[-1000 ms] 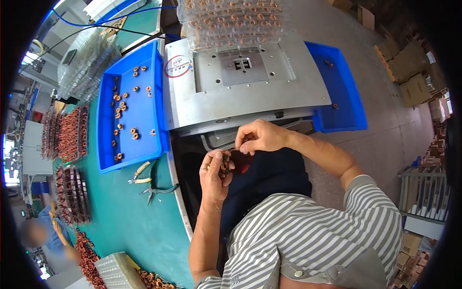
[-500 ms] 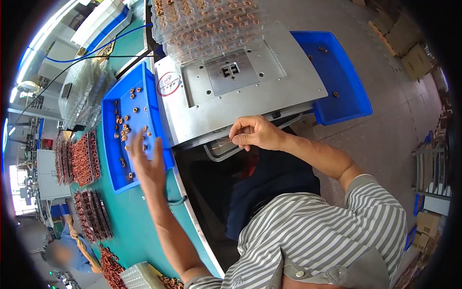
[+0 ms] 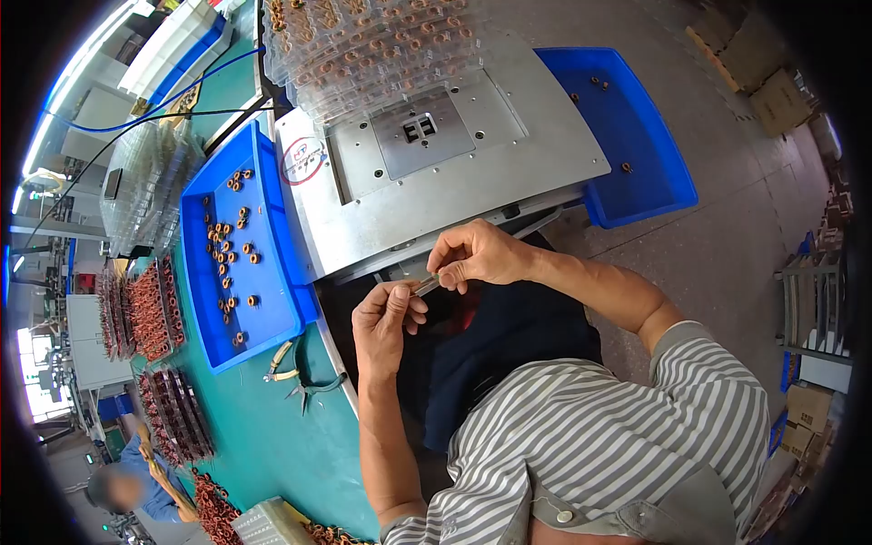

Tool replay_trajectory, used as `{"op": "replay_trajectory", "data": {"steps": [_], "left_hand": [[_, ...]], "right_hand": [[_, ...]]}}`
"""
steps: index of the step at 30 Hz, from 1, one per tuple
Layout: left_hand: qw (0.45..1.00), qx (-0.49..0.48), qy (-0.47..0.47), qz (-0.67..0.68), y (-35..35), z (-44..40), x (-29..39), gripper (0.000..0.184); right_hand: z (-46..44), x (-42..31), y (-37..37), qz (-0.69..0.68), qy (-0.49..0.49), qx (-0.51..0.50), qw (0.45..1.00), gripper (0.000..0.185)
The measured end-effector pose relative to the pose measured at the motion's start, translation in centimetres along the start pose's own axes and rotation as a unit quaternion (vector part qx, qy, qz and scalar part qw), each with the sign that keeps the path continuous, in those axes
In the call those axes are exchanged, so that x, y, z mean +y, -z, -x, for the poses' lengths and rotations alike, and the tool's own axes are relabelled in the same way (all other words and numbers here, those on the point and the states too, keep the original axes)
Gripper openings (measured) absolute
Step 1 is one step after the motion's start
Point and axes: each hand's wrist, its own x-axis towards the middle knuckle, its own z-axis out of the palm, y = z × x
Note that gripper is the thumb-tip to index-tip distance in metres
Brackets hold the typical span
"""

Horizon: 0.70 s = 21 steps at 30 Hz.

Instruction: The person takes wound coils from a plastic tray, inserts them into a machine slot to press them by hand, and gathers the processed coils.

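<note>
My left hand (image 3: 383, 329) is closed in a pinch in front of the machine plate's near edge. My right hand (image 3: 480, 254) is also closed, its thumb and forefinger pressed together just to the right. Between the two sets of fingertips runs a small, thin, glinting piece (image 3: 425, 287), partly hidden by the fingers; its kind cannot be made out. Left of the hands, a blue bin (image 3: 289, 272) holds several small copper-coloured ring coils (image 3: 222, 243). Pliers (image 3: 309, 389) with dark handles and cutters (image 3: 281, 368) with pale handles lie on the green tabletop beside it.
Stacked clear trays of coils (image 3: 372, 54) stand on the metal machine plate (image 3: 436, 195). Another blue bin (image 3: 636, 182) sits at its right. Red coil racks (image 3: 156, 309) stand on the green table (image 3: 272, 436). A co-worker (image 3: 136, 481) is at the lower left.
My left hand has moved right from above the blue bin to meet my right hand, its fingers closing into a pinch. The pliers and cutters have come into view.
</note>
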Motion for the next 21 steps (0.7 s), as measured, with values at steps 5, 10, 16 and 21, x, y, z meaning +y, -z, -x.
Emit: {"op": "replay_trajectory", "data": {"steps": [5, 10, 16, 21], "left_hand": [[1.000, 0.002, -0.002, -0.013, 0.3, -0.9, -0.7, 0.025], [0.998, 0.044, -0.035, -0.042, -0.7, -1.1, -0.5, 0.023], [0.998, 0.037, -0.055, -0.007, -0.8, -1.2, -1.4, 0.024], [0.995, 0.036, -0.086, 0.021, -0.5, -1.3, -1.3, 0.033]], "right_hand": [[0.2, 0.2, -0.1, 0.021, -0.016, -0.031, 0.999, 0.027], [0.2, 0.3, 0.0, 0.022, -0.020, 0.021, 0.999, 0.023], [0.4, 0.3, -0.3, -0.042, -0.013, 0.058, 0.997, 0.020], [-0.3, -1.1, 0.2, 0.015, -0.016, 0.064, 0.998, 0.017]]}}
